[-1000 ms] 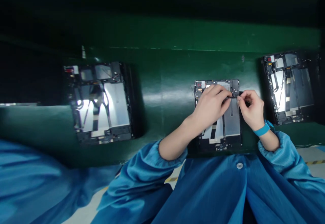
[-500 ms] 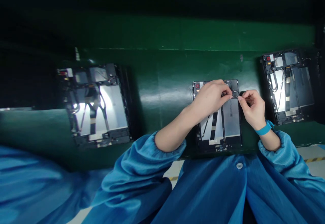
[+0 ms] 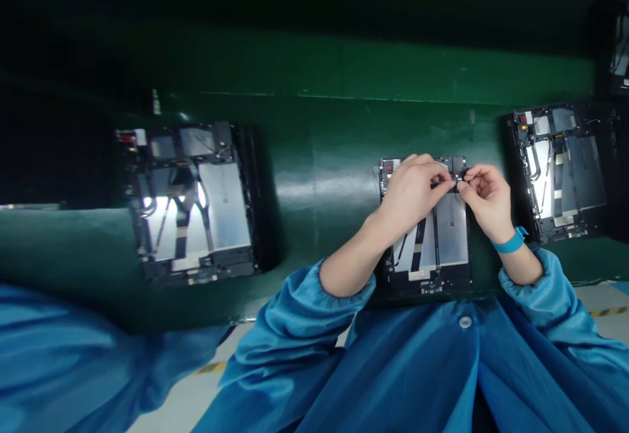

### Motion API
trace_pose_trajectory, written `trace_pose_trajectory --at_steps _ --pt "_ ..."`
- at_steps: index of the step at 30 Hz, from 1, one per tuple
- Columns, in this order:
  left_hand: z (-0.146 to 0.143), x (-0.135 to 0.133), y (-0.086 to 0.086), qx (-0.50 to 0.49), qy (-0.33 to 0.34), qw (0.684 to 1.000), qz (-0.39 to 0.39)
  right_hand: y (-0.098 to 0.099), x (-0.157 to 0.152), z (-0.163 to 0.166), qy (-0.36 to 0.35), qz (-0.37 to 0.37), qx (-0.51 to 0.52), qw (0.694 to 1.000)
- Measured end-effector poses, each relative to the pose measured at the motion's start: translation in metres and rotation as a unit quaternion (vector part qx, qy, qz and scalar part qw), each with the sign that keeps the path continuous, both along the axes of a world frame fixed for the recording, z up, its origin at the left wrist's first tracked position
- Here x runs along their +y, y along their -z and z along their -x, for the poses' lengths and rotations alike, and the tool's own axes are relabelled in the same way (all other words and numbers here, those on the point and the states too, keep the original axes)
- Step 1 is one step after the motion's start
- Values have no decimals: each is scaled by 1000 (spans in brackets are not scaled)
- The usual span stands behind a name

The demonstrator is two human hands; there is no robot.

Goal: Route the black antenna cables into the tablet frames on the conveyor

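Observation:
In front of me lies an opened tablet, its silver panel, black ribbon cables and small boards exposed. Both hands work at its upper right corner. My left hand reaches across the tablet's top, thumb and forefinger pinched close to the black parts there. From the right side my right hand, with a blue band at the wrist, has its thumb and fingertips drawn together at the same corner. Whatever sits between the fingertips is too small to make out. The left hand hides the upper middle of the tablet.
A second opened tablet lies on the green work surface to the left, and a third to the right. Part of another device shows at the far right edge. A co-worker's blue sleeve fills the lower left.
My right thumb has moved slightly left and up, nearer my left fingertips. Both hands stay at the same corner. The whole view has shifted a little.

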State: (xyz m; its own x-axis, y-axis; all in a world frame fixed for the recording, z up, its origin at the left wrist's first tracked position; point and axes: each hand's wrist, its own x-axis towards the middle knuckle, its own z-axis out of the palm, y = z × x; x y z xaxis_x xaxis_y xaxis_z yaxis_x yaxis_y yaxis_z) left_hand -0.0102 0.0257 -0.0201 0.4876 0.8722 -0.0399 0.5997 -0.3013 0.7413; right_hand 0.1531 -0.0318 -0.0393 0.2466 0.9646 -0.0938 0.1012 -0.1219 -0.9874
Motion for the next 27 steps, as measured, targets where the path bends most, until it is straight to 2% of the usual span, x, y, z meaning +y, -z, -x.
trace_pose_trajectory --at_steps 4,13,23,25,27 --pt "0 -3 2 23 -12 1000 -6 4 1 -6 -28 12 -27 999" --pt "0 -5 5 35 -8 999 -22 4 2 -14 -65 34 -5 997" --pt "-3 -7 4 29 -3 999 -36 -4 4 -7 -64 -8 -117 991" --pt "6 -7 1 8 -37 997 -63 -5 6 -7 -71 -11 -142 987" --pt "25 -7 0 -11 -126 989 -77 -4 5 -6 -62 -12 -143 988"
